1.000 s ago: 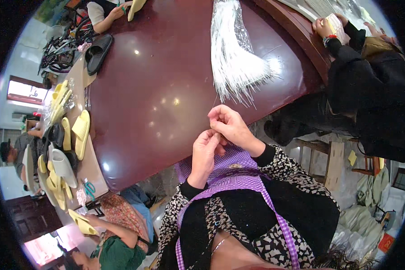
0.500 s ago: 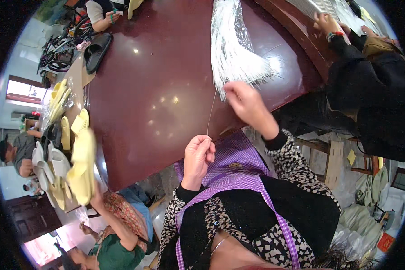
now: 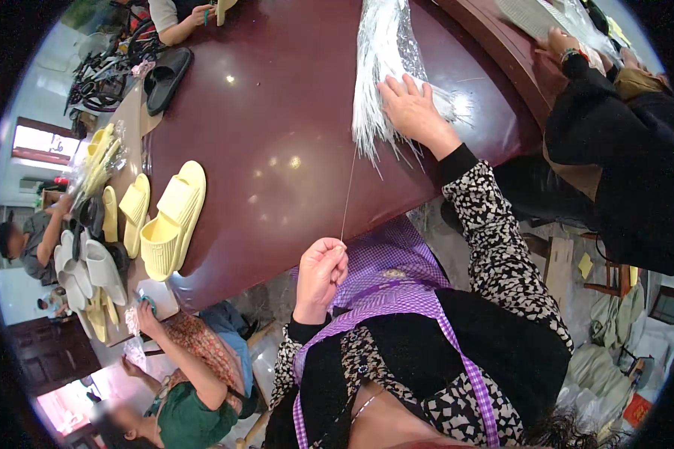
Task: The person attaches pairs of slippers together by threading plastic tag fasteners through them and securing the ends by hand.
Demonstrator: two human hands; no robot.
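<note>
A bundle of thin white strands (image 3: pixel 368 97), partly in clear plastic (image 3: pixel 410 56), lies across the far part of the dark red table (image 3: pixel 277 112). My right hand (image 3: pixel 416 112) rests on its right side, fingers spread and flat, holding nothing. Near the table's front edge, my left hand (image 3: pixel 322 277) is closed in a pinch on the tip of one thin strand (image 3: pixel 347 196). That strand runs taut up to the frayed end of the bundle. Whether it is wire or thread, I cannot tell.
At the table's left edge lie a pale yellow slipper (image 3: pixel 176 217), a black slipper (image 3: pixel 166 81) and several grey slippers (image 3: pixel 105 271). A co-worker in green reaches in at left (image 3: pixel 151 322). Another person's hands (image 3: pixel 558 46) work at the far right, beyond a raised table edge.
My right hand has moved up and right onto the bundle and spread its fingers. The left has shifted slightly down, still pinching the strand. A co-worker has let go of a yellow slipper on the table.
</note>
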